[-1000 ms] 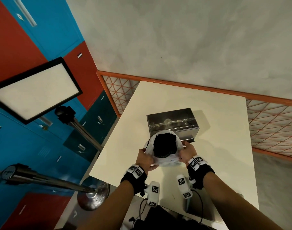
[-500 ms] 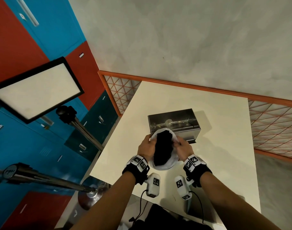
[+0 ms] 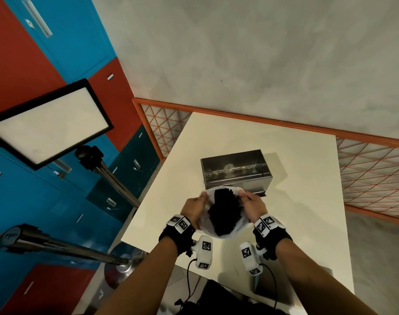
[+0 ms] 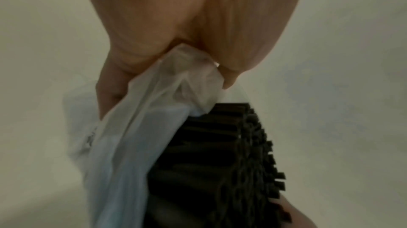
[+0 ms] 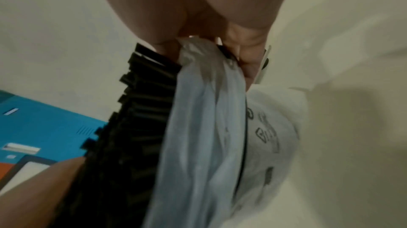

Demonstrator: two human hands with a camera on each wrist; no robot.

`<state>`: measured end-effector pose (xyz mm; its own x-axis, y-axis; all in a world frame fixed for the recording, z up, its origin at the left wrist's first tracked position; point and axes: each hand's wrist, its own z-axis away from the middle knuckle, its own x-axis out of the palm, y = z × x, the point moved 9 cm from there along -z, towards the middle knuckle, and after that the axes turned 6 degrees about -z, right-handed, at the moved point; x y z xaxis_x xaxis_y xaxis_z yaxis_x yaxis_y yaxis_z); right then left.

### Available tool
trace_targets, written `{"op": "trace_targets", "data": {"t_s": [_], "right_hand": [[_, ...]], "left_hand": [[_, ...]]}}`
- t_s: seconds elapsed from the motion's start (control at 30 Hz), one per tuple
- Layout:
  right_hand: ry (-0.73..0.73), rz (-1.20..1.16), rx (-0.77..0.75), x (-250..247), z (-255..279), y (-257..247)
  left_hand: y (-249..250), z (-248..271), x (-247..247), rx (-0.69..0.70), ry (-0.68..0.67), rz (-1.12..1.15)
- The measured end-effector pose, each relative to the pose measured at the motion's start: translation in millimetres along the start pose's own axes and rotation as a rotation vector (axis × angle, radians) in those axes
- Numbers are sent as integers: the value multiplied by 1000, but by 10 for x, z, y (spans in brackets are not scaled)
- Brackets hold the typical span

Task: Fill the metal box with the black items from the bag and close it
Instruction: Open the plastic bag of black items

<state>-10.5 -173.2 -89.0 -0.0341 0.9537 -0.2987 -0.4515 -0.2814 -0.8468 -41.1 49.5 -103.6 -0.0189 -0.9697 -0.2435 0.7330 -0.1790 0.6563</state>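
An open metal box (image 3: 236, 176) stands in the middle of the white table (image 3: 303, 201). Just in front of it I hold a white plastic bag (image 3: 204, 221) full of black stick-like items (image 3: 224, 212). My left hand (image 3: 195, 206) pinches the bag's left rim and my right hand (image 3: 253, 206) pinches its right rim. The bag's mouth is stretched wide and tipped toward the box. In the left wrist view the bag (image 4: 136, 144) bunches under my fingers beside the black items (image 4: 220, 170). The right wrist view shows the bag (image 5: 204, 127) and black items (image 5: 136, 118) alike.
A light panel (image 3: 46, 123) on a tripod stands left of the table. A metal stand pole (image 3: 57, 246) crosses the lower left. Blue and red lockers (image 3: 35, 64) line the left wall. An orange mesh fence (image 3: 373, 178) runs behind the table.
Both hands lifted the bag off the table and carried it forward toward the box, then spread its mouth wider and tipped it.
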Motion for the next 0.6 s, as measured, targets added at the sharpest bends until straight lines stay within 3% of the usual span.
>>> {"op": "trace_targets", "data": {"t_s": [0.1,0.2,0.47,0.6], "right_hand": [[-86,-35,-54,107,53,-65],[-130,-102,-74,200,46,-63],[-75,10,70,211,15,201],[-38,-34,88,196,-211,380]], "left_hand": [[-38,-16,67,-34,-59,-65],[-51,-43,41,-18,-34,-130],[-337,-328,-43,-42,39,-81],[-180,-153,-34,15,14,57]]}}
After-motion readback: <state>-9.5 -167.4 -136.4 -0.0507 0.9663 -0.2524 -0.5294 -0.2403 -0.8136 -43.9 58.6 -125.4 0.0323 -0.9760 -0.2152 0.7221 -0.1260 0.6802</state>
